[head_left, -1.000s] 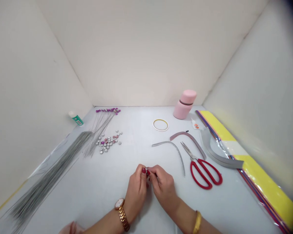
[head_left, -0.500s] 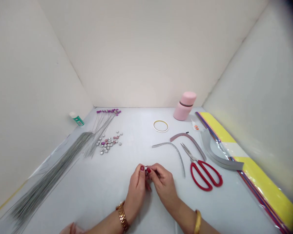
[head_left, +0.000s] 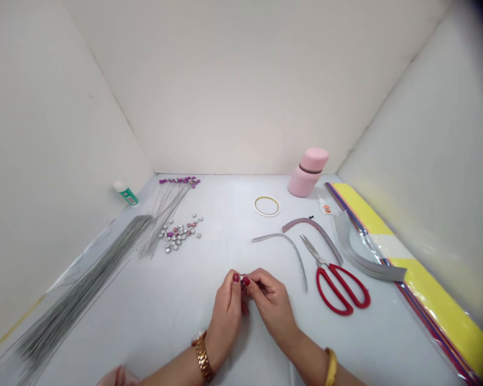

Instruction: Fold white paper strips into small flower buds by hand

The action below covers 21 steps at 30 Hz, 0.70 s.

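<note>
At the table's front middle, my left hand (head_left: 227,303) and my right hand (head_left: 270,301) meet, thumbs and forefingers pinched together. Between the fingertips is a small silver paper star (head_left: 241,278), mostly covered by the fingers, so its exact shape is hard to see. Beyond my left hand lies a scatter of small folded stars (head_left: 180,232), mostly silver with a few pink and purple. To the right of my hands are a curved silver paper strip (head_left: 292,246), a pinkish strip (head_left: 321,232) and red-handled scissors (head_left: 333,281) with their blades nearly closed.
A bundle of thin grey wires (head_left: 88,284) runs along the left side; purple-tipped stems (head_left: 179,181) lie behind. A glue stick (head_left: 126,193) is far left. Tape roll (head_left: 266,206), pink flask (head_left: 308,172), grey strips (head_left: 366,262) and packed coloured paper (head_left: 430,295) occupy the right.
Both hands keep their pinch at nearly the same spot, with only slight finger movement. The view has shifted a little; the things on the table stay put.
</note>
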Motion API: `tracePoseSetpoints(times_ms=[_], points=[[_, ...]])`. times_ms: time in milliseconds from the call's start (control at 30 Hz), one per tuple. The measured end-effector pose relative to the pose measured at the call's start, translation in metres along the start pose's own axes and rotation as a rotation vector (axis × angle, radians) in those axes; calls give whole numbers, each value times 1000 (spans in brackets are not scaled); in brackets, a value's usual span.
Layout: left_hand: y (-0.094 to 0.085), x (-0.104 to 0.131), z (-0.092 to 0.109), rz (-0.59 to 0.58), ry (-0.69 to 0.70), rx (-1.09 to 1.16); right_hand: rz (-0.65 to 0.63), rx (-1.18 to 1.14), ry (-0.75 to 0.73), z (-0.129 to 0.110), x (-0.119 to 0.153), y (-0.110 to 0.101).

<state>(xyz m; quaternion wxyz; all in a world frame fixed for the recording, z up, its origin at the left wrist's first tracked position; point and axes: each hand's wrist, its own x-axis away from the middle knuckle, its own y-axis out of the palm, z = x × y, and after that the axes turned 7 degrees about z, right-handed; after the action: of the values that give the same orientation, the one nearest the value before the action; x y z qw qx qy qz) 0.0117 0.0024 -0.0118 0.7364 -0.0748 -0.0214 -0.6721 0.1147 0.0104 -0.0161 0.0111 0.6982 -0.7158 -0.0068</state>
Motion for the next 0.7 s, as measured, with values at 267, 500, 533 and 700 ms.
tracePoseSetpoints(times_ms=[267, 500, 533, 700], points=[[0, 2, -1, 6, 52, -62, 28, 146, -123, -3, 0, -1], [3, 2, -4, 42, 61, -89, 53, 251, -173, -3, -1, 1], [3, 2, -3, 50, 59, -88, 58, 251, -174, -3, -1, 1], [3, 2, 2, 48, 28, -30, 60, 203, -133, -5, -1, 3]])
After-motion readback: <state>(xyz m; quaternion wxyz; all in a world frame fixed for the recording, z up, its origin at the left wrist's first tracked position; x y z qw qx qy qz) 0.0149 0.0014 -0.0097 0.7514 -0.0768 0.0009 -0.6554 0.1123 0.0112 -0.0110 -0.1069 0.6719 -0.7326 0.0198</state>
